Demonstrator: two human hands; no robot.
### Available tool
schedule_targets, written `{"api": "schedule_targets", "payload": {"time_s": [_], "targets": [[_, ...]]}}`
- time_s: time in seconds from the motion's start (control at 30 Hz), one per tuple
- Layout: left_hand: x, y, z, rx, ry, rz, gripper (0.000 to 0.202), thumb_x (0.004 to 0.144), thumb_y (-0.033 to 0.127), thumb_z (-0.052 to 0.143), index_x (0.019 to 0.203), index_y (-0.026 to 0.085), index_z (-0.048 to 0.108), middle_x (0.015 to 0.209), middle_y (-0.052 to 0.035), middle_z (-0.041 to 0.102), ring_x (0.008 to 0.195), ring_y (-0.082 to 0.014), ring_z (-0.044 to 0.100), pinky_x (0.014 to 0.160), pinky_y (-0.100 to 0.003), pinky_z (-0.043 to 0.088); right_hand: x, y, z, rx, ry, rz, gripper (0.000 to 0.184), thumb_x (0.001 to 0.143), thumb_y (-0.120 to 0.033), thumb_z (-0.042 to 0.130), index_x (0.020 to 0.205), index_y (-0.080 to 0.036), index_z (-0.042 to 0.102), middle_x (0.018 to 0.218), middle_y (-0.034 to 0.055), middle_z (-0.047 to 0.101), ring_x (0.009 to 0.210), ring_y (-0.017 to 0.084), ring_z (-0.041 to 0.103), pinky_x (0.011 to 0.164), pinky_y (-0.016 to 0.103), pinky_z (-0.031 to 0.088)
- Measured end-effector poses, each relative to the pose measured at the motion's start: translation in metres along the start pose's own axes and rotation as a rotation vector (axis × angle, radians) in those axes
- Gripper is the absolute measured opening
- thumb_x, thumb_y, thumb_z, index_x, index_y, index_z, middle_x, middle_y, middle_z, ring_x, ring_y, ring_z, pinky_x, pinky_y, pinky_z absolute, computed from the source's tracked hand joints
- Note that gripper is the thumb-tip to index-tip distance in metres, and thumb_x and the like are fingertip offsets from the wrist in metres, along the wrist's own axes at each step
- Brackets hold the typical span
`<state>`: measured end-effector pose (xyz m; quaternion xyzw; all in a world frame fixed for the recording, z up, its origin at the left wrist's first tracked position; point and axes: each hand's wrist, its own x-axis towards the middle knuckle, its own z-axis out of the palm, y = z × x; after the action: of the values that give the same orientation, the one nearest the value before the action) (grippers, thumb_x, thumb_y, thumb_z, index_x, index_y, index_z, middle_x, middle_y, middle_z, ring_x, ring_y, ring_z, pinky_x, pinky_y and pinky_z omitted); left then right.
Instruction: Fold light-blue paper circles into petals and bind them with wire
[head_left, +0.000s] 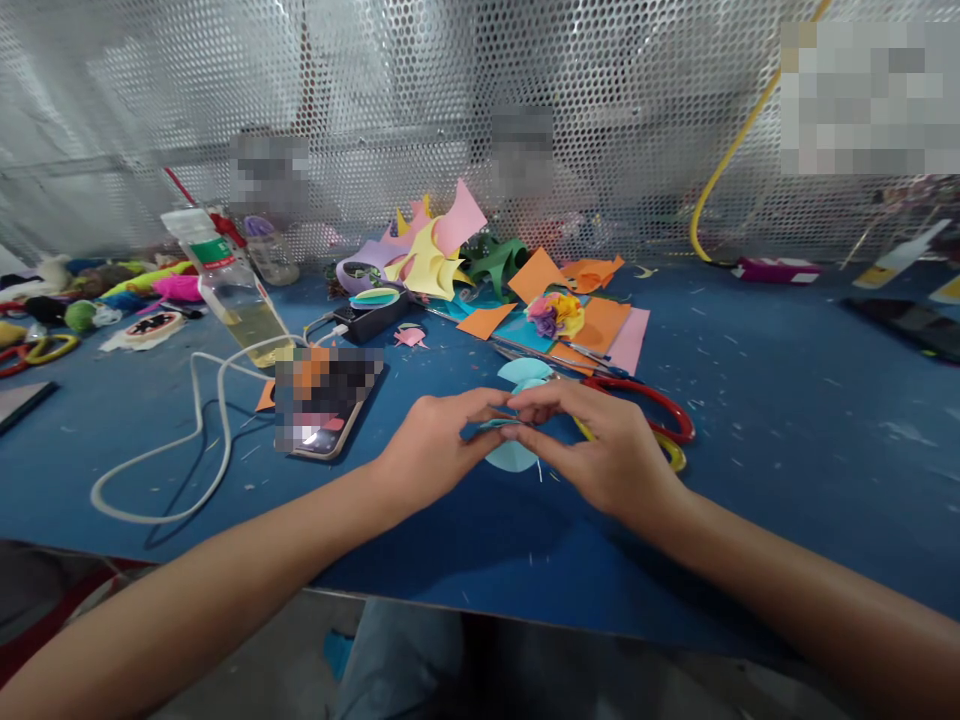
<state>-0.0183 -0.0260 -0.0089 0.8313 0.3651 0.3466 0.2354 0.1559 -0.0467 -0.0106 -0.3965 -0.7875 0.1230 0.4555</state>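
Note:
My left hand (431,445) and my right hand (600,445) meet over the blue table (787,400), fingertips pinched together on a small light-blue paper piece (511,455). More light-blue paper (523,372) lies just behind the fingers. Red-handled scissors (649,400) and a yellow-handled pair (671,452) lie right behind my right hand. Both hands are closed on the paper.
A phone (326,400) with a white cable (191,440) lies left of my left hand. A plastic bottle (225,285), a power bank (375,312), coloured paper scraps (592,325) and a paper flower (556,314) sit further back. A perforated metal screen (615,110) closes off the rear.

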Motion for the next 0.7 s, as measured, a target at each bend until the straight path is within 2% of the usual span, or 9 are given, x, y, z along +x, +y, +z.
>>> {"api": "schedule_targets", "payload": {"time_s": [0.1, 0.2, 0.3, 0.4, 0.57, 0.7], "targets": [[0.002, 0.005, -0.001, -0.175, 0.039, -0.134, 0.022, 0.075, 0.022, 0.063, 0.096, 0.021, 0.064, 0.083, -0.0017, 0.072, 0.077, -0.0178, 0.067, 0.069, -0.026, 0.052, 0.001, -0.004, -0.003, 0.095, -0.003, 0.071, 0.017, 0.077, -0.029, 0.063, 0.092, -0.022, 0.06, 0.086, 0.002, 0.066, 0.074, 0.015, 0.061, 0.07, 0.028, 0.051], [0.005, 0.01, -0.004, -0.431, 0.086, -0.26, 0.019, 0.069, 0.025, 0.069, 0.086, 0.017, 0.068, 0.076, -0.0026, 0.072, 0.07, -0.017, 0.066, 0.063, -0.026, 0.052, 0.003, -0.003, -0.004, 0.221, 0.011, 0.194, 0.016, 0.083, -0.034, 0.054, 0.091, -0.022, 0.061, 0.087, 0.0026, 0.066, 0.076, 0.015, 0.062, 0.069, 0.027, 0.052], [0.009, 0.012, -0.005, -0.622, 0.167, -0.302, 0.01, 0.064, 0.021, 0.072, 0.07, 0.015, 0.067, 0.068, -0.0019, 0.07, 0.061, -0.0127, 0.062, 0.058, -0.024, 0.05, 0.004, 0.002, 0.0, 0.33, -0.003, 0.269, 0.018, 0.08, -0.035, 0.058, 0.09, -0.021, 0.062, 0.085, 0.0027, 0.067, 0.076, 0.016, 0.063, 0.068, 0.027, 0.053], [0.012, 0.009, -0.005, -0.752, 0.237, -0.272, 0.009, 0.061, 0.017, 0.074, 0.062, 0.017, 0.065, 0.072, 0.0, 0.067, 0.068, -0.0101, 0.06, 0.063, -0.023, 0.049, 0.004, 0.006, 0.004, 0.425, -0.075, 0.293, 0.019, 0.076, -0.033, 0.062, 0.09, -0.02, 0.064, 0.083, 0.0023, 0.069, 0.076, 0.016, 0.064, 0.069, 0.028, 0.053], [0.012, 0.008, -0.005, -0.813, 0.162, -0.274, 0.008, 0.057, 0.015, 0.076, 0.057, 0.018, 0.068, 0.063, 0.0019, 0.059, 0.06, -0.0083, 0.055, 0.057, -0.021, 0.045, 0.004, 0.003, 0.003, 0.431, -0.1, 0.288, 0.01, 0.074, -0.027, 0.063, 0.08, -0.022, 0.069, 0.076, -0.0008, 0.07, 0.069, 0.014, 0.064, 0.062, 0.023, 0.051], [0.011, 0.007, -0.006, -0.781, 0.106, -0.255, 0.007, 0.063, 0.024, 0.074, 0.062, 0.019, 0.07, 0.068, -0.0002, 0.062, 0.065, -0.0106, 0.056, 0.061, -0.024, 0.046, 0.006, 0.001, -0.002, 0.39, -0.1, 0.311, 0.009, 0.073, -0.029, 0.065, 0.072, -0.021, 0.07, 0.066, -0.0017, 0.068, 0.059, 0.013, 0.061, 0.054, 0.021, 0.049]]}}
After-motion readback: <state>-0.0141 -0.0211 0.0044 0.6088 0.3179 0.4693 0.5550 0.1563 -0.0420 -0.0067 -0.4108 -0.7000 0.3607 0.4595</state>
